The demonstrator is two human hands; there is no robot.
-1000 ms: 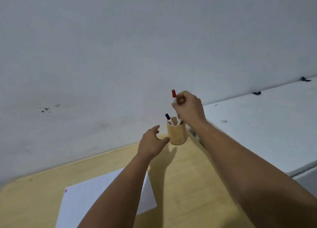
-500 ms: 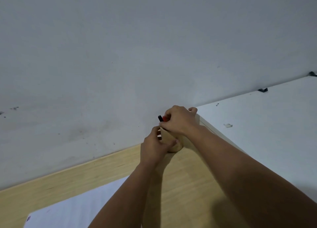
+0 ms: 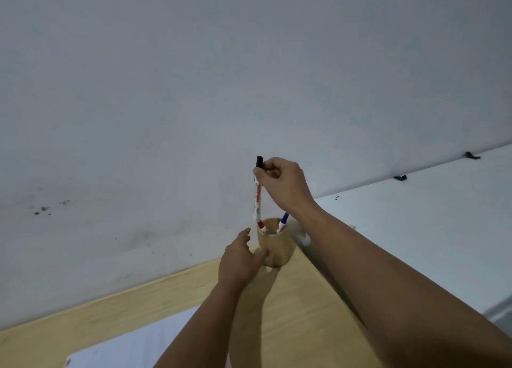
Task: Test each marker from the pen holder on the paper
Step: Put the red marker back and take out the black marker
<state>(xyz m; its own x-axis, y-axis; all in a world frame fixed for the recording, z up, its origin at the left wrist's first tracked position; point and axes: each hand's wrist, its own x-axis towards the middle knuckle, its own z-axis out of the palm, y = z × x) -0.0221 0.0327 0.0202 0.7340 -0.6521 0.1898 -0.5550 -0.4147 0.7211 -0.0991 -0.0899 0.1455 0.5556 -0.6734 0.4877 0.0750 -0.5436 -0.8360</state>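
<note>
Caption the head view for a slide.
Right hand lifts black-capped white marker from round wooden pen holder, steadied by left hand.

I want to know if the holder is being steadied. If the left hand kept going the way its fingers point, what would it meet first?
The pen holder. The left hand points up and right toward it, thumb apparently already at its side; actual contact is unclear.

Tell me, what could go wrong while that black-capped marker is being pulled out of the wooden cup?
The marker is pinched only near its cap by the right hand, so it might swing or slip free. Its lower end is still at the pen holder rim; catching there could tip the holder, though the left hand steadies its side. The red-capped marker and the blue-capped one could get dragged along.
</note>
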